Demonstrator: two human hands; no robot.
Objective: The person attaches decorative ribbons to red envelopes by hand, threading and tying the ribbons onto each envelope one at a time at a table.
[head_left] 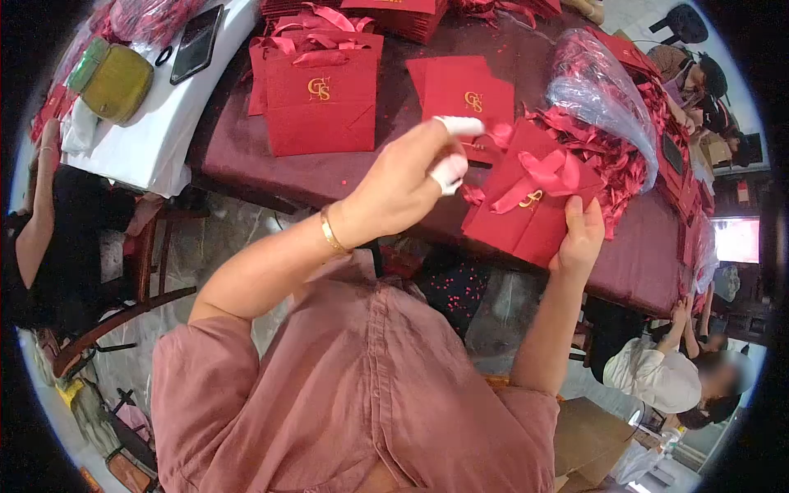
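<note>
My right hand (pixel 580 237) grips the lower right edge of a red paper bag (pixel 514 215), which is tilted and has a gold logo. A pink ribbon (pixel 549 174) lies across the bag's upper part. Just left of the bag, my left hand (pixel 411 177) has white wrapping on its thumb and a finger, and the two are bent towards each other. Whether anything is between them is too small to tell. Behind my left hand lie flat red bags (pixel 467 89) with gold letters. Another red bag (pixel 320 99) with ribbon handles lies further left.
Loose ribbons (pixel 604 177) and clear plastic wrap (pixel 604 90) are at the right of the dark red tablecloth (pixel 222 135). A jar (pixel 115 82) and a phone (pixel 197 45) rest on a white surface at the left. People sit at both sides.
</note>
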